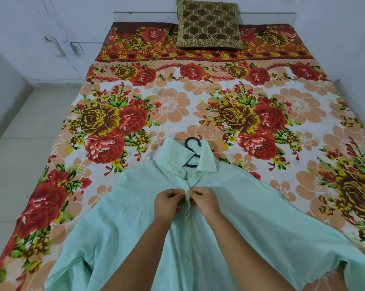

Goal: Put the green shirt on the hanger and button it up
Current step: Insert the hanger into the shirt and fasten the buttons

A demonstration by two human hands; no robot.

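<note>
The hanging part looks done. My green shirt point(135, 206) lies face up at the 6 o'clock end of the bed, on the flowered bedsheet point(167, 106). The black hanger point(191, 143) is inside it, with its hook poking out past the collar point(206, 161) toward 12 o'clock. The sleeves spread out toward 8 and 4 o'clock.

Buttoning is what I am on now. The neck just under the collar gapes open, so the top is not fastened yet. Below my hands the two front edges overlap and one button point(187, 257) shows toward 6 o'clock, but I cannot tell whether it is through its hole. I judge most of the buttoning is left.

My left hand point(168, 203) comes in from 9 o'clock of the front edge and my right hand point(205, 201) from 3 o'clock, and they meet high on the chest. My left fingertips point(180, 193) are curled tight and pinch the fabric edge. My right fingertips point(191, 193) are also closed narrow, pinching the opposite edge right against them. The button itself is too small to make out between them.

A brown patterned cushion point(208, 26) sits at the bed's 12 o'clock end, well apart.
</note>
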